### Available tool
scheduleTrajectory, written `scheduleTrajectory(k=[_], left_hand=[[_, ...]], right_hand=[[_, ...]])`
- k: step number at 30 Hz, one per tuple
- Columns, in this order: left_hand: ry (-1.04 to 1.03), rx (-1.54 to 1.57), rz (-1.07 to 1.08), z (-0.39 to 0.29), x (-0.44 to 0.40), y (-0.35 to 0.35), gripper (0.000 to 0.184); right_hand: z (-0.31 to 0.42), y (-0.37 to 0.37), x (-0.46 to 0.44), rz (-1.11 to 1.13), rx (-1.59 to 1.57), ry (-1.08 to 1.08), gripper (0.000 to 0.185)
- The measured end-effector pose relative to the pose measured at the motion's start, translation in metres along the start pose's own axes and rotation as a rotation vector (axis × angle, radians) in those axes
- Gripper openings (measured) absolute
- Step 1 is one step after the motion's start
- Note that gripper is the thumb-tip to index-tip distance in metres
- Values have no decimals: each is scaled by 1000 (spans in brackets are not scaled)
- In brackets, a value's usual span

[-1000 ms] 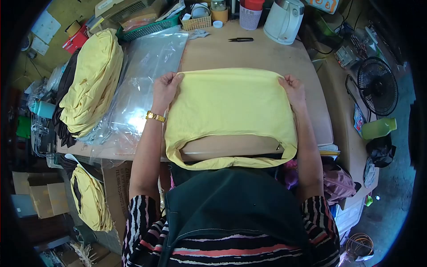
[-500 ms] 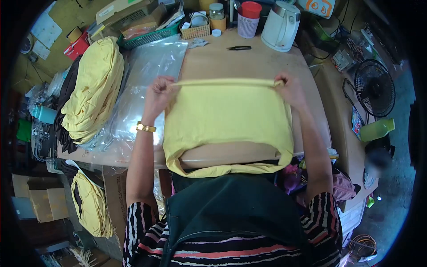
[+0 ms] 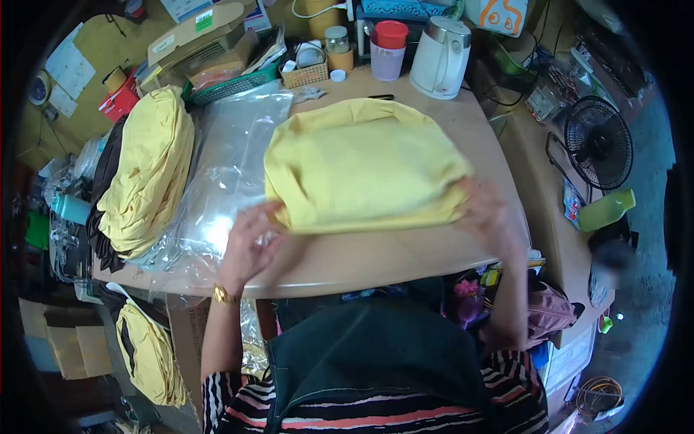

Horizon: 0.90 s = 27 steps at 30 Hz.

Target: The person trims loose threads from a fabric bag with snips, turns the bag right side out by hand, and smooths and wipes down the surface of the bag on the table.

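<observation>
A yellow cloth piece [image 3: 361, 173] is spread over the tabletop, slightly blurred, with a folded band curving along its far side. My left hand [image 3: 253, 239], a gold watch at its wrist, pinches the near left corner with the thumb and forefinger side while the other fingers curl loosely. At the near right corner my right hand [image 3: 491, 217] grips the cloth edge; motion blurs its fingers. Dark thread snippers [image 3: 382, 97] lie just beyond the cloth, partly hidden by it.
Clear plastic bags [image 3: 231, 145] lie left of the cloth, beside a heap of yellow cloth [image 3: 148, 173]. A white kettle [image 3: 439, 58], a cup [image 3: 388, 54] and a green basket [image 3: 235, 83] line the back. A black fan [image 3: 598, 141] stands at right.
The cloth has turned over: its band, near my body before, is now on the far side. Both hands have come down toward me with the held edge, uncovering the table's front edge.
</observation>
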<state>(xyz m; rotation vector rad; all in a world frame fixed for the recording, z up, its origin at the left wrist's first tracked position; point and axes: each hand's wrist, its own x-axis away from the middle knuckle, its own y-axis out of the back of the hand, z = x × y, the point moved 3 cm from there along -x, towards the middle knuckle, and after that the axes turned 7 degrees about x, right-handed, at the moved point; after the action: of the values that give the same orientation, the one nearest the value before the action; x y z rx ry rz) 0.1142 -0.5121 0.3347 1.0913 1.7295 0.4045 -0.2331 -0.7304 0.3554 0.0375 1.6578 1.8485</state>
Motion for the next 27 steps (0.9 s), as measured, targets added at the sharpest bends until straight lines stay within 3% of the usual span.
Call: scheduleTrajectory(k=[2, 4, 6, 8, 13, 17, 20, 22, 27], left_hand=[[40, -9, 147, 3, 17, -16, 14], [255, 158, 31, 13, 24, -20, 14], [289, 175, -31, 8, 15, -22, 14], [283, 178, -156, 7, 4, -24, 16], [245, 218, -236, 31, -3, -34, 8], [503, 322, -421, 57, 10, -24, 8], [483, 407, -313, 54, 10, -24, 9], [351, 389, -162, 39, -1, -25, 13], [315, 393, -109, 34, -23, -35, 22]], right_hand=[[-15, -36, 32, -10, -306, -273, 19], [-28, -46, 45, -108, -347, -416, 16], [-37, -51, 51, -214, -385, -550, 13], [-40, -52, 43, -357, -329, -468, 16], [-34, -51, 7, -356, -284, -289, 18], [-40, -50, -12, -169, -380, -231, 20], [-34, -39, -16, -78, -373, -227, 20], [-36, -44, -15, -76, -351, -241, 20], [-40, -48, -13, -88, -325, -203, 24]])
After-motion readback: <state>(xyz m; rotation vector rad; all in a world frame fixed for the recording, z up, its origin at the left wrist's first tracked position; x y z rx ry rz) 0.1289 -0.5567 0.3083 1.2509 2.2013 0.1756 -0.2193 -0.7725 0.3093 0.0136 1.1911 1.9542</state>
